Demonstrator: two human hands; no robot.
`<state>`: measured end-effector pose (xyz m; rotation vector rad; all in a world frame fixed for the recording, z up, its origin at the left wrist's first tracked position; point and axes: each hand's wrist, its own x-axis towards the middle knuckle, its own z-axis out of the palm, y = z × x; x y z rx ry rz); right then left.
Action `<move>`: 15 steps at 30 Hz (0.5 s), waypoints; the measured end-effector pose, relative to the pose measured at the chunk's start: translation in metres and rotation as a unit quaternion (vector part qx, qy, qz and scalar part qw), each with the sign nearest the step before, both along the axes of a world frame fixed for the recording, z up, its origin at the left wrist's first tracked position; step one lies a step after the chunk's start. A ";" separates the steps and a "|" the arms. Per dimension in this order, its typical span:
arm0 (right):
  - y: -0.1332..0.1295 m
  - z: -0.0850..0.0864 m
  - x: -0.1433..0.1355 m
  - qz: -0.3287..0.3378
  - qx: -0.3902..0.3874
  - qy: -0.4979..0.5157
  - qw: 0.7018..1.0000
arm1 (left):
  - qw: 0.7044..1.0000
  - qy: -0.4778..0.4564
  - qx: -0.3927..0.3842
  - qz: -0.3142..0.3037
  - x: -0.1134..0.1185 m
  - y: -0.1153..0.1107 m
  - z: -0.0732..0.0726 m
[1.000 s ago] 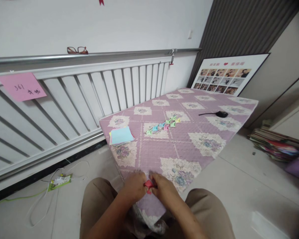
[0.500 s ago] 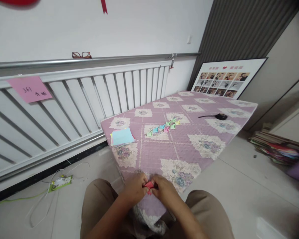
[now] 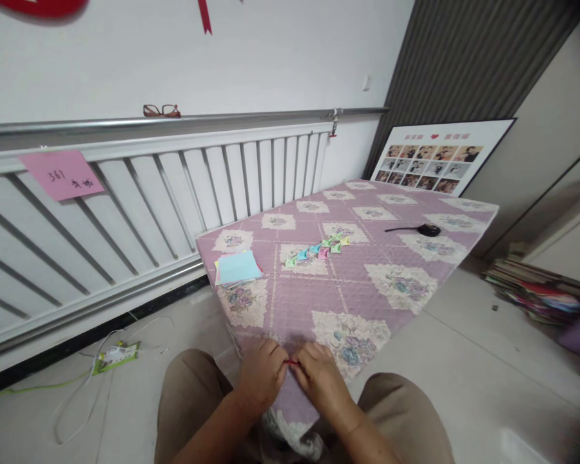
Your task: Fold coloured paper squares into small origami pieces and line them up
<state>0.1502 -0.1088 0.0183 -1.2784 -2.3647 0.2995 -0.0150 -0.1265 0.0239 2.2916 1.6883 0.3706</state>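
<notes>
Over the near corner of the cloth-covered table (image 3: 299, 303), my left hand (image 3: 265, 372) and my right hand (image 3: 316, 374) are close together. Both have their fingers closed on a small folded red paper (image 3: 291, 362). Only a thin red edge of it shows between the fingertips; the rest is hidden. Farther up the cloth lie several small folded paper pieces (image 3: 323, 253) in green, blue, pink and yellow. A stack of coloured paper sheets (image 3: 238, 267), light blue on top, rests at the table's left edge.
A black object with a thin tail (image 3: 428, 230) lies toward the table's right side. Behind the table runs a white radiator (image 3: 251, 174), with glasses (image 3: 161, 111) on the pipe above. A power strip (image 3: 116, 357) with cables is on the floor at left; stacked papers (image 3: 526, 283) are at right.
The red paper showed as a wider face between my hands and is now a narrow strip, mostly covered by fingers. My hands have turned so their backs face up more. The view shifted slightly.
</notes>
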 end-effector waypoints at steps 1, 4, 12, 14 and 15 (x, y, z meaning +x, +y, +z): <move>-0.001 -0.002 -0.001 0.004 0.028 -0.017 0.999 | 0.999 0.024 0.024 -0.004 0.000 -0.001 -0.002; -0.003 -0.009 -0.003 0.018 0.079 -0.050 0.995 | 0.996 0.072 0.044 -0.011 0.001 -0.005 -0.011; -0.006 -0.022 -0.002 0.041 0.058 -0.041 0.997 | 1.000 0.025 0.014 -0.013 -0.003 -0.019 -0.017; -0.006 -0.022 0.000 0.048 0.032 -0.033 0.998 | 1.000 0.012 0.008 -0.012 -0.004 -0.021 -0.017; -0.006 -0.021 0.002 0.053 0.017 -0.028 0.998 | 1.000 0.012 0.004 -0.011 -0.004 -0.022 -0.017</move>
